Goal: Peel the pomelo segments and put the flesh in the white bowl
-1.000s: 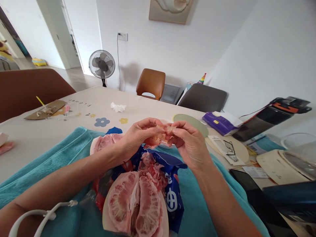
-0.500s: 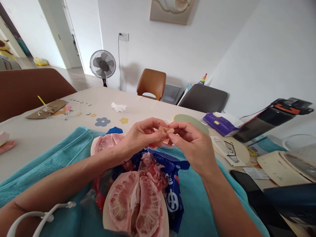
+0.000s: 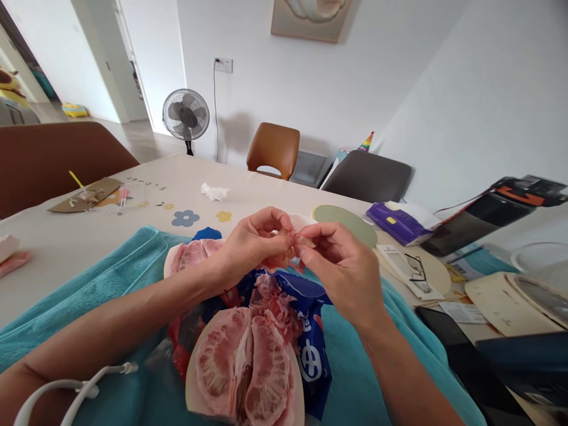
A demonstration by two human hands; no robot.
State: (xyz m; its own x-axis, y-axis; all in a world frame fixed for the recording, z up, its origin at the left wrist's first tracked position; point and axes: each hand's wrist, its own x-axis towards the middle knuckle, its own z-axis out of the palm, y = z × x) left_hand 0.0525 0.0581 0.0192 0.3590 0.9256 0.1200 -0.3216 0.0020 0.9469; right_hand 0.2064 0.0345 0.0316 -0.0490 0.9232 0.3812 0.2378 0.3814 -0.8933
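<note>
My left hand [image 3: 260, 239] and my right hand [image 3: 344, 263] meet above the blue bag, fingertips pinched on a small piece of pomelo flesh [image 3: 304, 241] with pale membrane. More pink flesh hangs under the left fingers; how much is partly hidden. Below them a halved pomelo [image 3: 244, 367] lies cut side up, its segments showing. Torn pink peelings [image 3: 277, 310] are heaped behind it on the blue plastic bag [image 3: 313, 355]. Another pomelo piece [image 3: 190, 255] rests beyond my left forearm. A white bowl [image 3: 300, 221] is mostly hidden behind my hands.
A teal towel [image 3: 89, 296] covers the near table. To the right are a purple tissue pack [image 3: 394, 222], glasses [image 3: 416, 272], a black phone [image 3: 461, 349] and a dark bottle [image 3: 483, 210]. A crumpled tissue [image 3: 215, 191] and cardboard with scraps [image 3: 86, 195] lie farther back.
My right hand has shifted slightly down and left, and its fingers have turned against the flesh. The left fingers have risen a little. The halved pomelo stays put.
</note>
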